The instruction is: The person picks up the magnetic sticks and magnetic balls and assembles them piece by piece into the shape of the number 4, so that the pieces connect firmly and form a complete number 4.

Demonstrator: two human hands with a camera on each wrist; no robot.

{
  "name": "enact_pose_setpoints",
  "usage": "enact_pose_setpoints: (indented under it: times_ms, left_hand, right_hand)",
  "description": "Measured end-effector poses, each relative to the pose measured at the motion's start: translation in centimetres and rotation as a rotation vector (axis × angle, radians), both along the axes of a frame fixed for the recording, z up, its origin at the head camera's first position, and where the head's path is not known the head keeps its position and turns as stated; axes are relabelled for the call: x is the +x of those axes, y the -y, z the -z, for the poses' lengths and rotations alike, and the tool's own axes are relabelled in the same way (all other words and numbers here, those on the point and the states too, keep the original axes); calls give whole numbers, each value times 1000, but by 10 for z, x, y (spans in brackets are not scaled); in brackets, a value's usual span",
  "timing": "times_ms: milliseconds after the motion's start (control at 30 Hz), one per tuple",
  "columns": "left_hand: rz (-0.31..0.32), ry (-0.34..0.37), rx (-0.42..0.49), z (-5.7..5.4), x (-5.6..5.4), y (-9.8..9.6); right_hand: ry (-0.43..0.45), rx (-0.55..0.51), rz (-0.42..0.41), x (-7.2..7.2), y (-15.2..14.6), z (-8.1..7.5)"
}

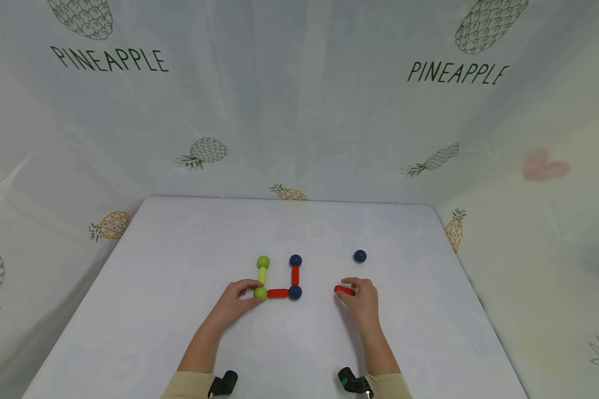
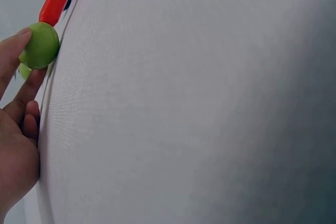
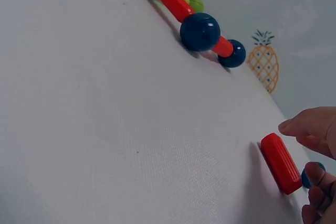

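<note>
My left hand [image 1: 236, 302] pinches a green ball [image 1: 261, 294] between thumb and finger, seen closely in the left wrist view. This ball [image 2: 41, 45] is the left corner of a U-shaped figure. A yellow-green rod [image 1: 262, 275] runs from it to a second green ball [image 1: 263, 261]. A red rod [image 1: 278, 293] joins it to a blue ball [image 1: 295, 292], from which another red rod [image 1: 295, 275] leads to a blue ball [image 1: 296, 260]. At the right, my right hand [image 1: 364, 302] has thumb and finger spread around a loose ridged red rod [image 3: 281, 163]; gaps show between them.
A single blue ball [image 1: 360, 256] lies beyond my right hand. Everything sits on a white-covered table [image 1: 189, 238]. Behind it hangs a pale cloth [image 1: 299, 111] with pineapple prints. Dark wrist cameras [image 1: 224, 383] are strapped at both sleeves.
</note>
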State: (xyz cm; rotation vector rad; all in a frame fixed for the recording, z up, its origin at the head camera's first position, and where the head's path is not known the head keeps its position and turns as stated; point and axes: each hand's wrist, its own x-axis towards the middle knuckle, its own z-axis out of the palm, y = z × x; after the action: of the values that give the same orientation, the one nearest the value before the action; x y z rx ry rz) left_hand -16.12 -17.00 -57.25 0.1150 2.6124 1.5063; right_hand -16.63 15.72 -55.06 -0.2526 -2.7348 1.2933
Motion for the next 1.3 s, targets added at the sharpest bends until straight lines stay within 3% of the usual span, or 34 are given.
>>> enact_pose_setpoints:
  times_ms: [267, 600, 933, 1300]
  left_hand:
    - [-6, 14, 13, 2, -1, 1]
    - [5, 4, -1, 1, -1, 0]
    - [-4, -1, -9, 0, -1, 0]
    - [-32, 25, -20, 2, 0, 0]
  right_hand:
    - [51, -34, -7, -2, -2, 5]
    - [64, 40, -31, -6, -1, 14]
    - [75, 75, -26, -4, 1, 13]
    - [88, -79, -26, 0, 0, 8]
